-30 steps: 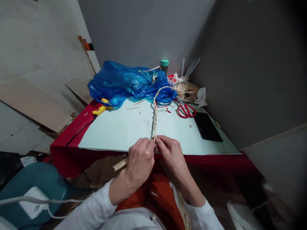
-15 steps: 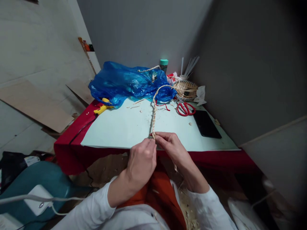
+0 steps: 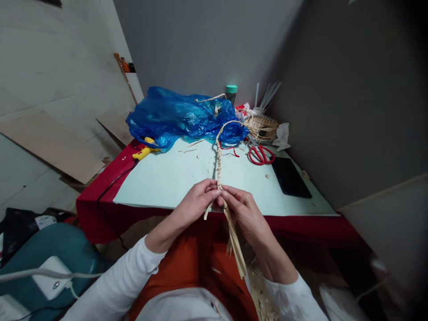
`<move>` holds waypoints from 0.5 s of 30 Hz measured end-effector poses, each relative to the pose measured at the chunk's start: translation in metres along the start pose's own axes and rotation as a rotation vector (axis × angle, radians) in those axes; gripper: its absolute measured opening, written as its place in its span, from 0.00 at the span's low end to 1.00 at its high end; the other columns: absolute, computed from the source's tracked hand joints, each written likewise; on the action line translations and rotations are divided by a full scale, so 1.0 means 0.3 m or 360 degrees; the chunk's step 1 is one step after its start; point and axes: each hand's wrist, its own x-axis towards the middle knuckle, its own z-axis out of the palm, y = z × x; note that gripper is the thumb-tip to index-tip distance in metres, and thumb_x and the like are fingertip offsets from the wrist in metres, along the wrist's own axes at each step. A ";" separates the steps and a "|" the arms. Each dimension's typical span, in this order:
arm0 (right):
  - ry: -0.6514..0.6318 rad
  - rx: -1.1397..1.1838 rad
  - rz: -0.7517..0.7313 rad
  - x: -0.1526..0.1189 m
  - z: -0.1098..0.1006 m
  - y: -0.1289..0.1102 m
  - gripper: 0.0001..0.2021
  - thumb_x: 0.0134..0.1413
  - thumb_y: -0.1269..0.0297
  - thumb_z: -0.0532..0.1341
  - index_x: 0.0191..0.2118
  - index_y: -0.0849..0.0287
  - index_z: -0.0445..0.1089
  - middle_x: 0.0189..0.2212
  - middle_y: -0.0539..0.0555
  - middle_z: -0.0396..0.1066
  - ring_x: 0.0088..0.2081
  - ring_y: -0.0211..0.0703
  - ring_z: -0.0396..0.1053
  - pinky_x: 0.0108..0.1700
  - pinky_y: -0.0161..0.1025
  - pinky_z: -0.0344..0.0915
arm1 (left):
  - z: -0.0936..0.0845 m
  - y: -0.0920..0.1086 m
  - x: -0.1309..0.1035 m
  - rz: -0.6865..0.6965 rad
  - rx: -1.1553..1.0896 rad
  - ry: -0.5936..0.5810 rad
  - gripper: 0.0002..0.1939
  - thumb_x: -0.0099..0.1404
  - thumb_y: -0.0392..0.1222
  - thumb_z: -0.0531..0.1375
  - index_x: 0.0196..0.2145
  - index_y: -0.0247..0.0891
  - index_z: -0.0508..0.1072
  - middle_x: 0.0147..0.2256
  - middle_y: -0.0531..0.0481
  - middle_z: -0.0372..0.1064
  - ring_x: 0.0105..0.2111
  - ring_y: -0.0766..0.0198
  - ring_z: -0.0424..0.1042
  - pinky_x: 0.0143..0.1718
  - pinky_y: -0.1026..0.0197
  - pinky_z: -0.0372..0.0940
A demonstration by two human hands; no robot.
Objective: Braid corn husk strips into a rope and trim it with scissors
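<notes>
A pale braided cord (image 3: 219, 162) curves from beside the woven basket (image 3: 262, 128) down to the table's front edge. Its lower end is pinched by my left hand (image 3: 199, 198) from the left and by my right hand (image 3: 243, 207) from the right, with fingertips almost touching. Below the fingers, loose flat strands (image 3: 235, 243) hang over my lap, and a shorter strand end sticks out under my left hand. Both hands are closed on the cord.
Behind lies a blue plastic bag (image 3: 180, 118). Red-handled scissors (image 3: 261, 155) and a black flat device (image 3: 290, 177) are at the right. A yellow glue gun (image 3: 143, 153) rests at the left, its cable over the red cloth (image 3: 90, 209). A teal stool (image 3: 50, 240) stands lower left.
My left hand has turned from a fist over the cord's end to a pinch beside it. The loose strands now hang in plain view below the hands. The whole view has shifted slightly.
</notes>
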 end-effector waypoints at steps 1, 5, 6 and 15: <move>0.0006 0.0001 -0.0017 -0.001 0.001 0.005 0.13 0.61 0.57 0.54 0.31 0.60 0.68 0.27 0.50 0.67 0.30 0.38 0.62 0.34 0.33 0.60 | 0.003 -0.005 0.014 -0.0070 -0.0122 -0.0106 0.08 0.63 0.43 0.58 0.36 0.35 0.69 0.27 0.52 0.68 0.25 0.69 0.65 0.26 0.67 0.59; -0.0057 -0.0143 0.0006 -0.011 -0.013 -0.009 0.14 0.62 0.58 0.52 0.36 0.60 0.69 0.29 0.52 0.69 0.31 0.39 0.64 0.34 0.34 0.60 | 0.015 -0.011 0.032 -0.0201 -0.0251 -0.0267 0.11 0.62 0.46 0.59 0.32 0.34 0.66 0.23 0.54 0.64 0.18 0.75 0.51 0.18 0.69 0.43; -0.0103 -0.0226 0.0004 -0.015 -0.019 -0.022 0.14 0.63 0.59 0.50 0.38 0.60 0.70 0.29 0.51 0.69 0.30 0.39 0.64 0.34 0.34 0.60 | 0.016 -0.009 0.031 -0.0201 -0.0235 -0.0270 0.11 0.62 0.47 0.59 0.32 0.34 0.67 0.23 0.54 0.64 0.17 0.75 0.51 0.18 0.69 0.42; -0.0064 -0.2218 -0.0052 -0.049 0.014 -0.101 0.08 0.59 0.75 0.50 0.41 0.62 0.63 0.24 0.56 0.69 0.25 0.46 0.67 0.27 0.39 0.47 | 0.033 -0.028 0.020 -0.0080 0.0179 0.0137 0.15 0.58 0.43 0.59 0.17 0.35 0.68 0.18 0.55 0.60 0.19 0.72 0.54 0.21 0.66 0.48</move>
